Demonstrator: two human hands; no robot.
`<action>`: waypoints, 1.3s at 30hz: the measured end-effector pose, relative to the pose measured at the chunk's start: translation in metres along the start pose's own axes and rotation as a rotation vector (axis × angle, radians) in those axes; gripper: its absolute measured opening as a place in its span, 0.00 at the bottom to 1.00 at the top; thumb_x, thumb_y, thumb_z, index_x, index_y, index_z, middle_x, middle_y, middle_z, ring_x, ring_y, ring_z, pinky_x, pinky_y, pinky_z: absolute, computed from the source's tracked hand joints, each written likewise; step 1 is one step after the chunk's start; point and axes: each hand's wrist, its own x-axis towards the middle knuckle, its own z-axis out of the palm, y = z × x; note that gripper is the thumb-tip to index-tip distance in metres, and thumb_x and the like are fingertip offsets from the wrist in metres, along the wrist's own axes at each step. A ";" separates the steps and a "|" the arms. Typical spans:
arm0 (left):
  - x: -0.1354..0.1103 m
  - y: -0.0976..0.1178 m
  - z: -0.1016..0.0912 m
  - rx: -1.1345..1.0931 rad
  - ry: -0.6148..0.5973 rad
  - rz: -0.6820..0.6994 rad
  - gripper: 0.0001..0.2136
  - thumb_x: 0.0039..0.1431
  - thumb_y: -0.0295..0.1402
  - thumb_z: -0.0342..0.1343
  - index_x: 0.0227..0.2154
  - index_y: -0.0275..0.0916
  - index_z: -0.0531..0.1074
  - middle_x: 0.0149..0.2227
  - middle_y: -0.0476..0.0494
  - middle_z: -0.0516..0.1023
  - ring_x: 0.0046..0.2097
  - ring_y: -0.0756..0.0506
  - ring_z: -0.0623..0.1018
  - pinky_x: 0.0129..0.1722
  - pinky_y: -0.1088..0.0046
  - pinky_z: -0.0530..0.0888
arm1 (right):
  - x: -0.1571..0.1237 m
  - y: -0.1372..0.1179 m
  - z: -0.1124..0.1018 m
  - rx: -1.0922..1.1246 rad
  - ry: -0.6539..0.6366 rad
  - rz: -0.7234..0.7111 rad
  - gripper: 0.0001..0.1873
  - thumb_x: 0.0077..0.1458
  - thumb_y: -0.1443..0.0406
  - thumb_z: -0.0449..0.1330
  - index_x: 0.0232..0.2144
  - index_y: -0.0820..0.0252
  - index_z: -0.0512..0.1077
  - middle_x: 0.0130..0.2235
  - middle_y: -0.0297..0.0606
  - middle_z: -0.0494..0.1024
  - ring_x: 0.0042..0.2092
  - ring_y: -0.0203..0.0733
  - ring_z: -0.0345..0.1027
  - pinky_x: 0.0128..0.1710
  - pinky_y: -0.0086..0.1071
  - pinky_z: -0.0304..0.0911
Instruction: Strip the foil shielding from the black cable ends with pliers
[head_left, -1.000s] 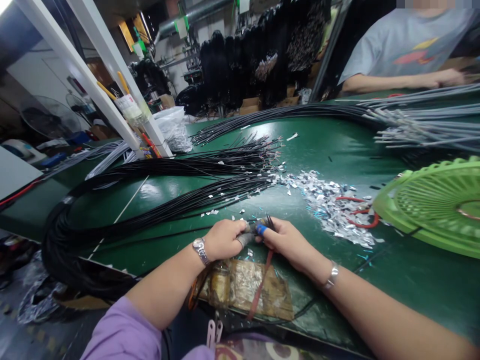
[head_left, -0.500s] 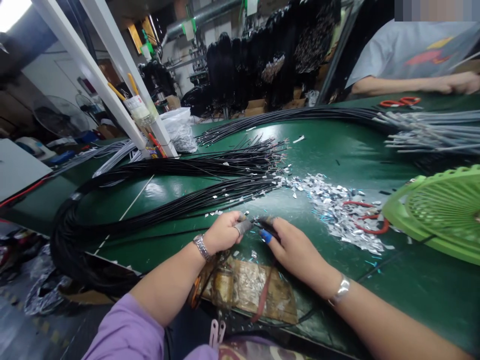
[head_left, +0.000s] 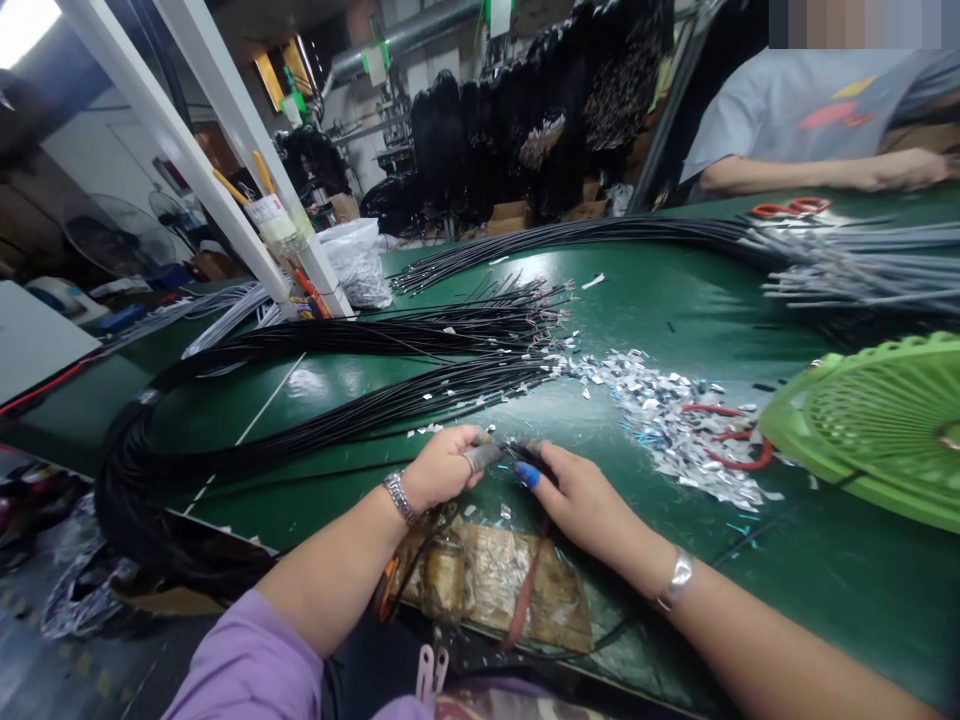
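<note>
My left hand (head_left: 450,468), with a grey covering on a finger, pinches a thin black cable (head_left: 322,474) close to its end. The rest of that cable trails left across the green table. Facing it, my right hand (head_left: 577,495) is closed with fingertips at the cable's end, a blue cover on the thumb. Fine strands seem to show between the two hands, too small to make out clearly. Behind my hands lies a looped bundle of black cables (head_left: 360,405), its ends pointing right, several with bared copper-coloured wires (head_left: 551,310).
Silvery scraps (head_left: 675,420) with a red-handled tool (head_left: 742,455) lie to the right, beside a green fan (head_left: 885,430). A taped board (head_left: 517,580) sits at the near edge. Grey cables (head_left: 847,265) and red-handled scissors (head_left: 791,208) lie near a co-worker's arm (head_left: 810,175).
The view has shifted slightly. My hands stay together at the cable end, with only small finger movement. The co-worker's hand has moved a little.
</note>
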 end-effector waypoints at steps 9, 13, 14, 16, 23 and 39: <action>-0.003 0.006 0.000 -0.036 -0.005 -0.046 0.23 0.48 0.55 0.57 0.22 0.37 0.63 0.13 0.57 0.60 0.16 0.57 0.55 0.17 0.79 0.51 | -0.003 0.002 0.001 -0.068 0.049 -0.088 0.08 0.56 0.66 0.51 0.24 0.54 0.61 0.25 0.36 0.70 0.28 0.43 0.66 0.29 0.34 0.62; -0.002 0.005 -0.001 -0.016 -0.002 -0.021 0.23 0.48 0.55 0.57 0.21 0.36 0.62 0.13 0.57 0.60 0.17 0.57 0.56 0.18 0.79 0.52 | -0.003 0.003 0.000 -0.070 0.045 -0.115 0.09 0.57 0.66 0.50 0.24 0.54 0.61 0.25 0.36 0.70 0.28 0.43 0.66 0.29 0.33 0.62; -0.002 0.005 -0.001 -0.015 -0.004 -0.014 0.24 0.48 0.55 0.57 0.21 0.36 0.62 0.13 0.57 0.60 0.17 0.57 0.56 0.18 0.79 0.52 | -0.003 0.003 0.000 -0.068 0.044 -0.119 0.09 0.57 0.66 0.49 0.25 0.54 0.61 0.25 0.35 0.70 0.28 0.42 0.66 0.29 0.33 0.62; -0.002 0.004 -0.001 -0.019 -0.012 -0.007 0.24 0.47 0.55 0.57 0.21 0.36 0.62 0.13 0.57 0.60 0.16 0.57 0.56 0.18 0.78 0.52 | -0.002 0.003 0.000 -0.070 0.044 -0.123 0.09 0.57 0.67 0.49 0.25 0.54 0.62 0.25 0.36 0.71 0.28 0.42 0.66 0.29 0.33 0.62; 0.000 0.001 -0.001 -0.007 -0.014 0.016 0.24 0.46 0.55 0.58 0.23 0.36 0.64 0.14 0.56 0.60 0.17 0.56 0.56 0.18 0.78 0.53 | -0.002 0.004 -0.001 -0.063 0.055 -0.113 0.09 0.55 0.69 0.48 0.26 0.54 0.65 0.26 0.37 0.72 0.29 0.42 0.66 0.30 0.33 0.62; -0.001 0.002 0.000 0.011 -0.097 0.018 0.18 0.48 0.48 0.58 0.25 0.35 0.66 0.15 0.57 0.59 0.18 0.56 0.56 0.18 0.79 0.52 | 0.007 -0.001 -0.001 1.205 -0.151 0.529 0.23 0.35 0.50 0.70 0.24 0.61 0.69 0.23 0.31 0.69 0.19 0.26 0.45 0.16 0.24 0.41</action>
